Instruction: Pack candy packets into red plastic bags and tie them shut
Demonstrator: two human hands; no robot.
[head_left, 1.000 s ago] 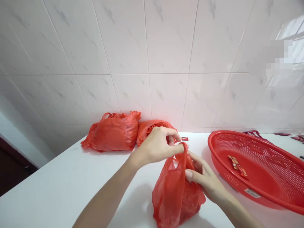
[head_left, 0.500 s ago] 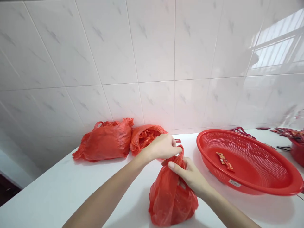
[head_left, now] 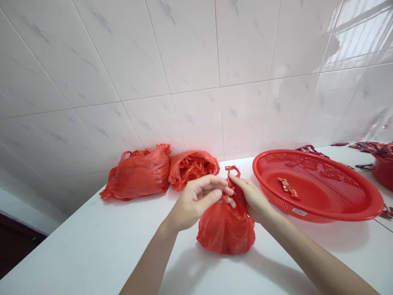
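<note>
A filled red plastic bag point(head_left: 227, 235) rests on the white table in front of me, its top gathered upward. My right hand point(head_left: 252, 198) grips the gathered neck from the right side, thumb up near a loop of the bag's handle that sticks out above. At the left of the neck, my left hand point(head_left: 196, 200) has its fingers curled, with a bit of the red plastic between thumb and fingertips. What the bag contains is hidden by the plastic.
Near the tiled wall stand a full red bag point(head_left: 139, 174) and a bag with its mouth apart, stuffed with red plastic point(head_left: 193, 168). A red colander basket point(head_left: 317, 213) on the right holds small snack packets point(head_left: 287, 187). A red container point(head_left: 383, 168) is at the far right.
My left hand has moved from above the neck, palm down, to the bag's left side, turned palm inward. A handle loop now stands up above my right hand. The view has shifted.
</note>
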